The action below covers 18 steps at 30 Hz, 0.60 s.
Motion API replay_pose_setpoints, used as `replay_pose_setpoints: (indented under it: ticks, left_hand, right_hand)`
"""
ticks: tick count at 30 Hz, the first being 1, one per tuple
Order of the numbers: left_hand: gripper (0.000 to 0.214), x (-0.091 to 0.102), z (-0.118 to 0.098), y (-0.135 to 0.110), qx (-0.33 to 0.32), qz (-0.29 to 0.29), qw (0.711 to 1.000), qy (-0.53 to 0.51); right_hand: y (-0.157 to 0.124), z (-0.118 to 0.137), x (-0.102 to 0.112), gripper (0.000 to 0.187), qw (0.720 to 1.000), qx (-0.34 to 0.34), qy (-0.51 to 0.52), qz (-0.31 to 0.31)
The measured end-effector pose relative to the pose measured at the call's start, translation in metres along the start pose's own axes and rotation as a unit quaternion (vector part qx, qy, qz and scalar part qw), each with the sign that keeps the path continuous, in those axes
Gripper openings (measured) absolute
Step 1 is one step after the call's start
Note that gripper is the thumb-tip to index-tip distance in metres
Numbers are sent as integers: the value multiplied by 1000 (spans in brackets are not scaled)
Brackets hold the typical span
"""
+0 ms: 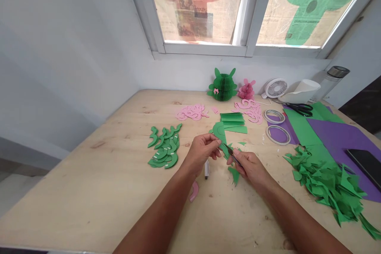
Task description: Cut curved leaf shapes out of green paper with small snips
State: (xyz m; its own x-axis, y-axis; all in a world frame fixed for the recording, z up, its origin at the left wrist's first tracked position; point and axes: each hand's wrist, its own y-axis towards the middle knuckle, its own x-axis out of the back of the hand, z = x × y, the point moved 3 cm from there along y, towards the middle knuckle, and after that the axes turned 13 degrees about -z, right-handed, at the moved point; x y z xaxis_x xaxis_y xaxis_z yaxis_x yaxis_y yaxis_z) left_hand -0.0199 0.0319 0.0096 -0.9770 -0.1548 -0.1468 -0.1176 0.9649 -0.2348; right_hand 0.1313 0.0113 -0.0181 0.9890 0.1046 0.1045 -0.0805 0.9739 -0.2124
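In the middle of the table my left hand (205, 149) is closed on a piece of green paper (219, 130) with a curved outline on it. My right hand (248, 166) grips a pair of scissors (228, 150), their dark blades against the paper's lower edge. The scissors' handles are mostly hidden by my fingers. Below the hands lie a green paper scrap (234, 174), a slim white tool (206, 169) whose kind I cannot make out, and a pink curved paper piece (194, 191). Folded green strips (232, 121) rest just behind the paper.
Green cut shapes (166, 149) are heaped at left, pink cut-outs (192, 112) behind. Toward the right are tape rolls (278, 135), black-handled scissors (299, 108), green scraps (330, 182), purple paper (345, 133) and a phone (364, 166). Green (223, 85) and pink paper figures (246, 89), a fan (276, 87) and a bottle (330, 81) line the wall.
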Motion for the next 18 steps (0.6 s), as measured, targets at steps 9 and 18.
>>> replay_pose_setpoints:
  ticks: [9, 18]
  left_hand:
    - [18, 0, 2, 1, -1, -3, 1000, 6]
    - [16, 1, 2, 1, -1, -4, 1000, 7]
  right_hand:
    - [-1, 2, 0, 54, 1000, 9, -18, -4]
    - [0, 0, 0, 54, 999, 4, -35, -6]
